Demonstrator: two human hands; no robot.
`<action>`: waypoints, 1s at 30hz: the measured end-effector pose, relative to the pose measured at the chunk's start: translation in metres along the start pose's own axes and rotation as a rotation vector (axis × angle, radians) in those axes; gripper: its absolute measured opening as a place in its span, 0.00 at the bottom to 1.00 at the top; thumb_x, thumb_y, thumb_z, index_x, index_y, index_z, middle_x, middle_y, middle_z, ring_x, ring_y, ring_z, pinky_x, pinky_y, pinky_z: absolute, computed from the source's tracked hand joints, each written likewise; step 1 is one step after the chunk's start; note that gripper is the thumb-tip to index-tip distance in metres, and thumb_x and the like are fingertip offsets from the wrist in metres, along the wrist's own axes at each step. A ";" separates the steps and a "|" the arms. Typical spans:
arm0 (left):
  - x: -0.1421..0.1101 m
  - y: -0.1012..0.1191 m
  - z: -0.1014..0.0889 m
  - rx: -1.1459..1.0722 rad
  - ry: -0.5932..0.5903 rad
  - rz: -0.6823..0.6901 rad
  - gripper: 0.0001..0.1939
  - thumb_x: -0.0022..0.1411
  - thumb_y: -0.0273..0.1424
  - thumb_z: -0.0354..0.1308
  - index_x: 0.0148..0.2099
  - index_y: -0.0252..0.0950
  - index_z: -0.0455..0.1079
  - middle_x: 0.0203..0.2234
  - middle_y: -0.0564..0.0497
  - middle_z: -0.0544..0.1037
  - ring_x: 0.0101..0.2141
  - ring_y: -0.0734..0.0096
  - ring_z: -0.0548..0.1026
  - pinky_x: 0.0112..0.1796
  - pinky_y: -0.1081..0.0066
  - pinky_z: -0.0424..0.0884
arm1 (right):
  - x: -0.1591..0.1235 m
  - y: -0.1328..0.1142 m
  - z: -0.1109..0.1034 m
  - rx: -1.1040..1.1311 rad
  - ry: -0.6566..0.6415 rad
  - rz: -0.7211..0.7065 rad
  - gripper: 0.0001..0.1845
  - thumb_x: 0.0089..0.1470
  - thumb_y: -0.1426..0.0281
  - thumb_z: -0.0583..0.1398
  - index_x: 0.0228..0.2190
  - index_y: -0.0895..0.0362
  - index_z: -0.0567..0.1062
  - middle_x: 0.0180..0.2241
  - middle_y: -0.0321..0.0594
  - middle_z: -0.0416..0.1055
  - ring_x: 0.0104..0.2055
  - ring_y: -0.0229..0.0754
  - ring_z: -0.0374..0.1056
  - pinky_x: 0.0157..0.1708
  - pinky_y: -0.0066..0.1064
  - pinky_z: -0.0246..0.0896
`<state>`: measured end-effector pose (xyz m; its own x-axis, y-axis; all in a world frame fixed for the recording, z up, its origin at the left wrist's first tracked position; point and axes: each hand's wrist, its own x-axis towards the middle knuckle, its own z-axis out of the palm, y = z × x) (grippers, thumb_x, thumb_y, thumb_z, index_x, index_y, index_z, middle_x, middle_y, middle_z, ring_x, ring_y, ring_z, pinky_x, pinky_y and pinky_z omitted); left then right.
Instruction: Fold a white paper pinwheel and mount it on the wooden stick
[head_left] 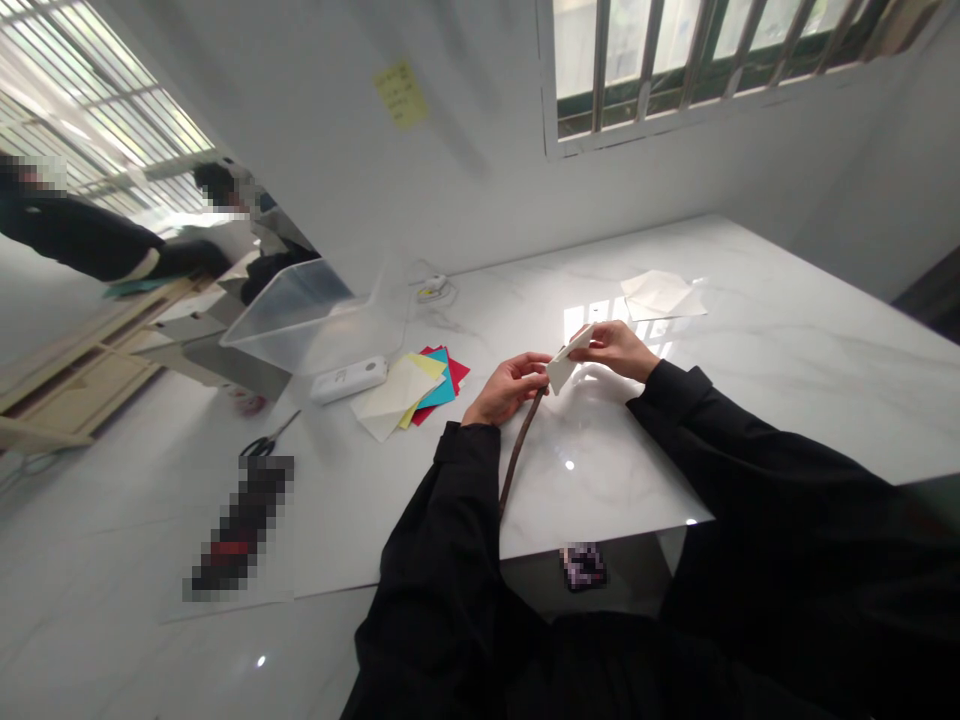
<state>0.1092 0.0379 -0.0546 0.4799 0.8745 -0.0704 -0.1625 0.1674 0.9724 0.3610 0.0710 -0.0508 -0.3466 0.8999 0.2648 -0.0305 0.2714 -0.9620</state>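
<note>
Above the white marbled table, my right hand (611, 350) pinches a folded piece of off-white paper (568, 362) by its upper right end. My left hand (510, 388) has its fingers closed at the lower left corner of the same paper. A thin brown cord-like strip (519, 450) runs down from my left fingertips toward the table's front edge. Whether the strip is gripped or only passes behind the fingers, I cannot tell. Beyond my right hand lies a creased sheet of off-white paper (660, 296). Left of my left hand, several coloured papers (437, 385) overlap under a cream sheet (396, 395).
A clear plastic bin (300, 315) stands at the back left, with a white oblong device (349, 380) before it. Scissors (262, 443) lie at the left near a blurred dark object (244, 530). A cable (435, 288) sits by the wall. Two people are at the far left.
</note>
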 end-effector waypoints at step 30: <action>0.003 -0.004 -0.001 -0.058 -0.011 0.016 0.34 0.48 0.38 0.82 0.54 0.35 0.76 0.41 0.47 0.82 0.34 0.71 0.80 0.40 0.70 0.72 | -0.002 -0.002 0.017 0.396 0.147 0.195 0.29 0.41 0.59 0.77 0.44 0.55 0.79 0.43 0.44 0.82 0.44 0.51 0.78 0.45 0.42 0.77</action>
<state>0.1100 0.0403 -0.0594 0.4863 0.8723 -0.0519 -0.2199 0.1797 0.9588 0.3458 0.0630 -0.0500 -0.2461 0.9676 0.0559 -0.3438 -0.0332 -0.9385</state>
